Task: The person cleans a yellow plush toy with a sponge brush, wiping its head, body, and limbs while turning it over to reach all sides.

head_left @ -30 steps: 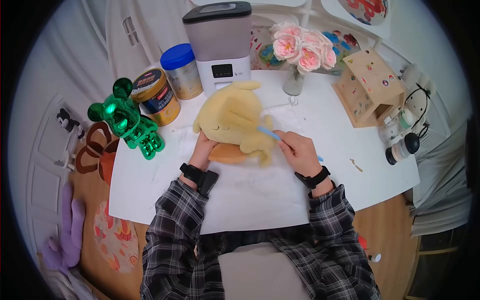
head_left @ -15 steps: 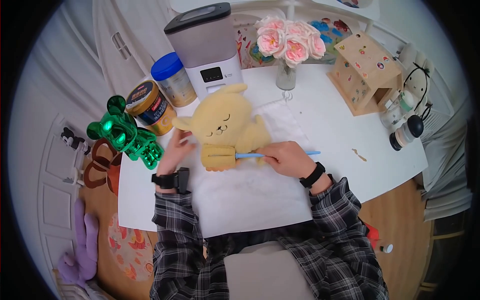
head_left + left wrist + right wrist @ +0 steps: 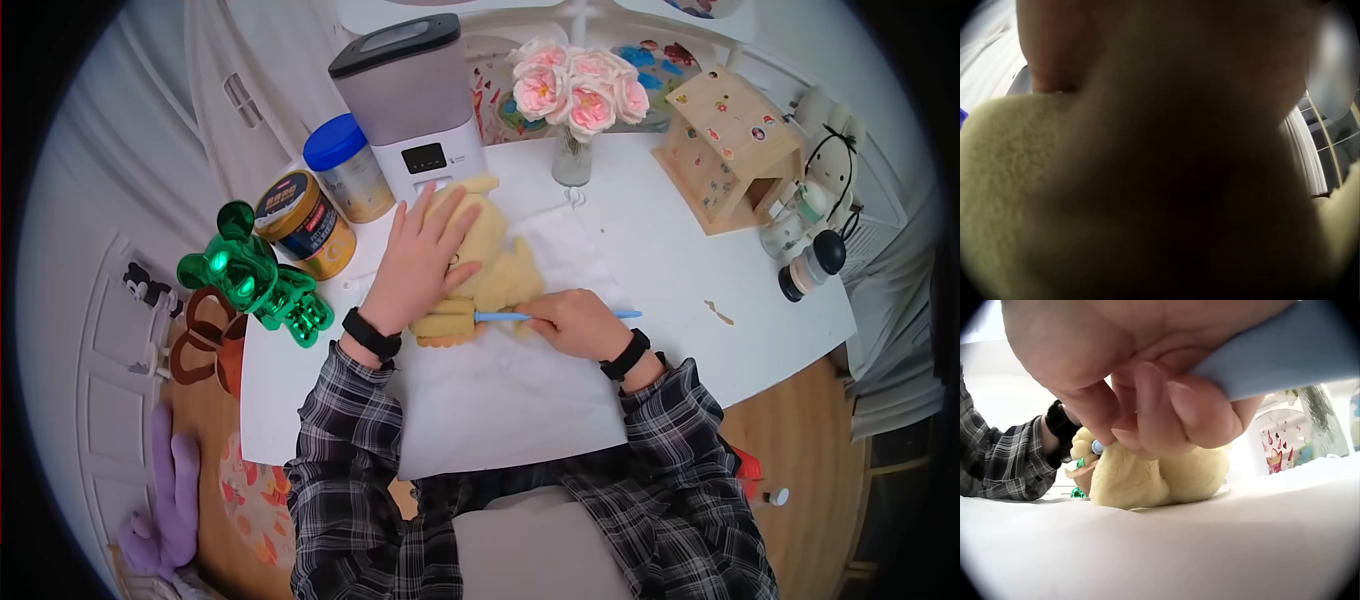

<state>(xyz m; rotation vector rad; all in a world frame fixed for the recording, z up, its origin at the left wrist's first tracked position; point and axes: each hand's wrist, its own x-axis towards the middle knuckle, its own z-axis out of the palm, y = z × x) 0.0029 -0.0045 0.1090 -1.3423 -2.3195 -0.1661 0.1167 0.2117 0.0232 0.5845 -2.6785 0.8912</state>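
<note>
A pale yellow plush toy [image 3: 510, 275] lies on a white cloth [image 3: 520, 410] on the table. My left hand [image 3: 425, 260] rests spread over its head, hiding most of the face. In the left wrist view fuzzy yellow plush [image 3: 997, 162] fills the left side, and the rest is mostly dark. My right hand [image 3: 578, 325] grips the blue handle [image 3: 500, 316] of a duster whose yellow head [image 3: 445, 318] overlaps the toy's lower left side. In the right wrist view the fingers [image 3: 1160, 419] curl round that handle, close over the plush. An orange scalloped edge [image 3: 445, 341] shows below the duster head.
Behind the toy stands a grey-and-white dispenser [image 3: 425, 150]. At left are two cans, one blue-lidded [image 3: 350, 170] and one gold [image 3: 305, 225], and a shiny green bear figure [image 3: 260, 275]. A flower vase [image 3: 572, 158], wooden house [image 3: 730, 150] and small jars [image 3: 812, 265] stand along the back and right.
My left hand has left the toy's side and come over onto its head. The toy has turned face-up, and the duster has swung from behind it to its lower side, still in my right hand.
</note>
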